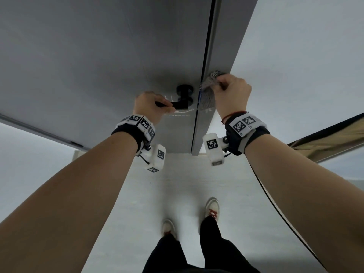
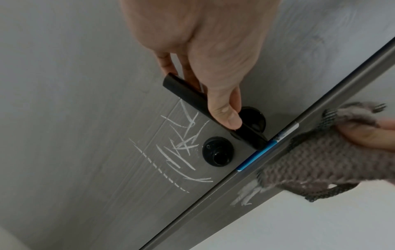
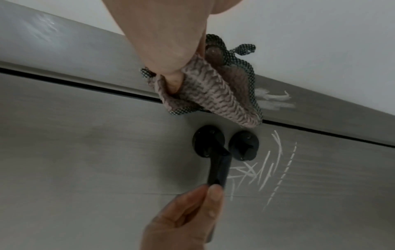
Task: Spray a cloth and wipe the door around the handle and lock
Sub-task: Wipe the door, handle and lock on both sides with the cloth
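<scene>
The grey door (image 1: 98, 56) carries a black lever handle (image 1: 178, 104) with a round black lock (image 2: 217, 151) beside it. My left hand (image 1: 151, 105) grips the lever (image 2: 192, 96), thumb on top. My right hand (image 1: 232, 91) clutches a grey-brown knitted cloth (image 1: 207, 93) with a dark mesh edge and presses it on the door frame (image 1: 220, 56) next to the handle. White chalk scribbles (image 2: 181, 148) mark the door beside the lock. More smeared chalk (image 3: 273, 99) sits on the frame right by the cloth (image 3: 205, 93).
A blue strip (image 2: 256, 154) shows on the door's edge at latch height. White wall (image 1: 305, 56) runs to the right of the frame. My feet (image 1: 211, 207) stand on a pale floor (image 1: 177, 184) just below the door. No spray bottle is in view.
</scene>
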